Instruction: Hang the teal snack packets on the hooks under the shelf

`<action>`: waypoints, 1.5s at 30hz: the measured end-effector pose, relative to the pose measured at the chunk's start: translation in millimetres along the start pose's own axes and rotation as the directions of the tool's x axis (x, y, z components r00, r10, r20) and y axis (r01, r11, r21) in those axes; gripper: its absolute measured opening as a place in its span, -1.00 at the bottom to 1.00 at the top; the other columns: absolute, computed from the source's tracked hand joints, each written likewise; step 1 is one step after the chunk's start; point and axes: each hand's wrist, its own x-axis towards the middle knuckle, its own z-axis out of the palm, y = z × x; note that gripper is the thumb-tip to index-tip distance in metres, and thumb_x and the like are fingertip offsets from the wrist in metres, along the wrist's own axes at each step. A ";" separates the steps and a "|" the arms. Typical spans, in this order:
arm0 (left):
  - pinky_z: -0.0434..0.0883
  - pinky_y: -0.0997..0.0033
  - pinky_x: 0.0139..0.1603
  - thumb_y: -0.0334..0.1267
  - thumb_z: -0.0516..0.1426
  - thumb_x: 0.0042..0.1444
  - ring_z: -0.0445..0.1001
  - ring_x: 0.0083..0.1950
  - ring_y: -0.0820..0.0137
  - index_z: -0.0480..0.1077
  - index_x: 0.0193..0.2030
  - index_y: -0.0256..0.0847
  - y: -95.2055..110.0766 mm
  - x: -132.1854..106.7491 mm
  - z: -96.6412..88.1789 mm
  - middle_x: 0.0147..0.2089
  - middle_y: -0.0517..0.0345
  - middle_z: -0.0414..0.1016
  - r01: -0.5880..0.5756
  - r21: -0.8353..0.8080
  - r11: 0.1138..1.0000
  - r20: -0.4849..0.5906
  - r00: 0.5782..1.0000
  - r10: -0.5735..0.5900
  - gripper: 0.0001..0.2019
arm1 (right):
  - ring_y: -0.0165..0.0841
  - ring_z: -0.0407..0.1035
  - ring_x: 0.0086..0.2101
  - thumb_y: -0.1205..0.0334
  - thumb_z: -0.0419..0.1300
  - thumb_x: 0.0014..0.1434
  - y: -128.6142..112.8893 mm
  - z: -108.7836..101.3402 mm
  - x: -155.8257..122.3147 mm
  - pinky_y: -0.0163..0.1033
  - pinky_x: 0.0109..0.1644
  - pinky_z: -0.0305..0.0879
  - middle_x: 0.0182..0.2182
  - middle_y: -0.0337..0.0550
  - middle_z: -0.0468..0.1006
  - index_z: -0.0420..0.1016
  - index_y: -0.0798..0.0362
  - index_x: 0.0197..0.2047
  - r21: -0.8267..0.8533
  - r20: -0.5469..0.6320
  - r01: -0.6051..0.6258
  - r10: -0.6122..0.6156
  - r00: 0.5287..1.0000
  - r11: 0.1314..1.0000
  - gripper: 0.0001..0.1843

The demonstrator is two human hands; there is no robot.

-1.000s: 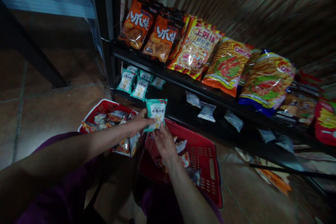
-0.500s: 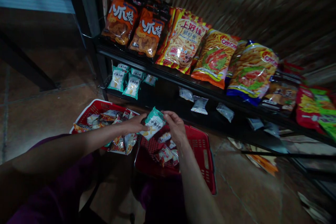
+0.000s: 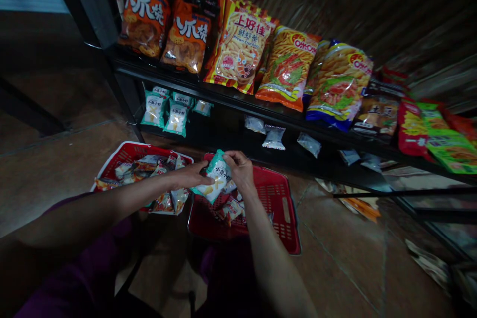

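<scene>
Head view: beside the left red basket point(image 3: 108, 164) full of snacks, the left hand point(image 3: 191, 177) pinches the lower edge of the teal packet point(image 3: 215, 181); the right hand point(image 3: 241, 171) grips its top, both holding it above the right red basket point(image 3: 285, 211).

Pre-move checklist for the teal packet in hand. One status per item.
1. Grip: teal packet is pinched by the left hand at its side and the right hand at its top. ok.
2. Packet upright: it is tilted, label towards the camera. not ok.
3. Packet clear of the right red basket: it is held over the basket, but the gap below is hidden. cannot tell.
4. Matching shelved teal packets: they stand upright at the left end of the lower shelf. ok.
5. Free spot beside that row: there is a dark bare stretch to its right. ok.
6. Packet seal intact: too dim to judge. cannot tell.
</scene>
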 end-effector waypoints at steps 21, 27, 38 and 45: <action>0.37 0.34 -0.13 -0.11 0.25 -0.09 0.47 -0.10 0.22 0.38 0.00 -0.18 -7.2 2.6 -1.8 -0.04 0.03 0.50 -0.115 -0.376 0.920 -0.146 0.987 0.064 -0.53 | -0.40 0.31 -0.43 0.09 0.30 -0.11 -10.1 6.5 7.0 -0.29 -0.30 0.21 -0.48 -0.27 0.48 0.52 0.01 -0.47 0.173 0.141 -0.208 0.184 0.973 0.963 -0.82; 0.40 0.34 -0.28 -0.15 0.23 -0.05 0.50 -0.33 0.32 0.43 -0.16 -0.23 -2.6 3.7 1.5 -0.29 0.06 0.55 0.007 -0.497 0.868 -0.096 0.993 -0.063 -0.69 | -0.40 0.34 -0.42 0.10 0.31 -0.12 -9.3 14.9 4.9 -0.29 -0.28 0.24 -0.47 -0.27 0.51 0.54 0.02 -0.45 0.174 0.242 -0.212 0.167 0.956 0.961 -0.83; 0.45 0.30 -0.31 -0.33 0.22 -0.02 0.47 -0.40 0.37 0.39 -0.25 -0.23 13.7 14.5 -6.9 -0.36 0.11 0.52 -0.119 -0.809 0.576 -0.314 0.916 -0.251 -0.83 | -0.33 0.39 -0.13 -0.05 0.28 -0.05 -8.3 15.5 -0.4 -0.21 -0.06 0.32 -0.15 -0.20 0.53 0.39 -0.10 0.02 0.327 0.101 -0.399 0.388 0.916 0.857 -0.45; 0.42 0.39 -0.34 -0.37 0.20 0.00 0.45 -0.42 0.44 0.32 -0.29 -0.24 8.8 24.0 -13.1 -0.39 0.20 0.48 -0.326 -0.804 0.498 -0.492 0.835 -0.248 -0.85 | -0.32 0.45 -0.18 0.04 0.37 -0.13 -13.7 22.7 -17.3 -0.25 -0.26 0.42 -0.11 -0.24 0.52 0.38 -0.16 -0.02 0.392 0.371 -0.607 0.485 0.792 0.691 -0.45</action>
